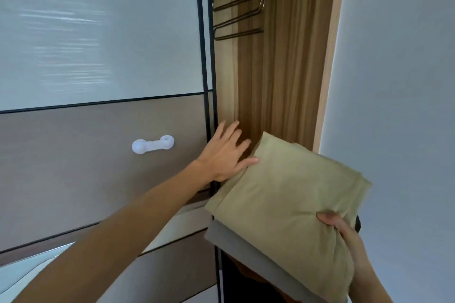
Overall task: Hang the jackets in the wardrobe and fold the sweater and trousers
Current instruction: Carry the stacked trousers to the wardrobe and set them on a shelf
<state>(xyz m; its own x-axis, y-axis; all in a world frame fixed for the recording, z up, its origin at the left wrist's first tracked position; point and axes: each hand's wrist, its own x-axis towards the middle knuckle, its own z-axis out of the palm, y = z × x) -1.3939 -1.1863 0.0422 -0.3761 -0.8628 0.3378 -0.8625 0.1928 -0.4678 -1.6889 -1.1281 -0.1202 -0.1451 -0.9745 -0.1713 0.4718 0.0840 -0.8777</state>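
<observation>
at the wardrobe door (206, 56) edge | left hand (225, 152) fingers spread, flat on it | right hand (344, 231) pinching folded beige garment (290, 204) over grey one (248, 251) | white latch (152, 144) left of edge

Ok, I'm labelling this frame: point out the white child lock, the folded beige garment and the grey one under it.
white child lock (153, 144): head view, middle of its strap.
folded beige garment (290, 194): head view, flat top face.
folded grey garment (236, 241): head view, exposed edge below the beige one.

Trousers (290, 194) on sweater (246, 248)
</observation>
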